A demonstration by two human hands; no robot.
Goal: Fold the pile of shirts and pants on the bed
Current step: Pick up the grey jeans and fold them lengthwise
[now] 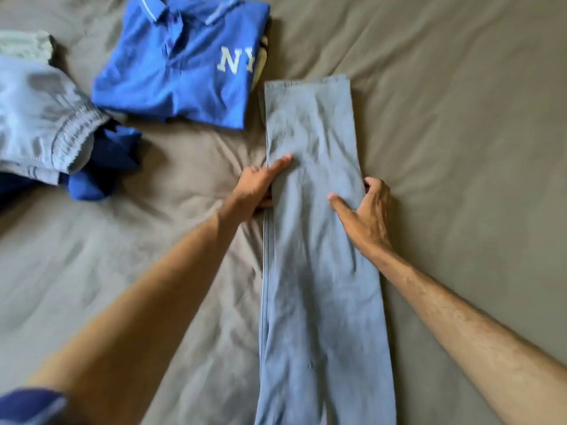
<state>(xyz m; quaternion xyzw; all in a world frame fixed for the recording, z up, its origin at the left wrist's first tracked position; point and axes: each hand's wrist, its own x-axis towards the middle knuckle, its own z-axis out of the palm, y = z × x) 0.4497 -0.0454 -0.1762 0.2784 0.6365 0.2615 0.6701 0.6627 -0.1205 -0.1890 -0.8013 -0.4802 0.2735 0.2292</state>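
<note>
White letters "NY" stand on the folded blue polo shirt (181, 65).

A grey-brown sheet (460, 118) covers everything I look down on, from the near edge to the far one. It is creased all over. Long soft folds run out to the right and to the far right, and shorter wrinkles bunch in the middle and fan off to the near left. At the far left edge lies a folded pale green cloth (24, 44), cut off by the frame; I cannot tell what it is. In the near left corner shows my dark blue sleeve (30, 406), blurred.
</note>
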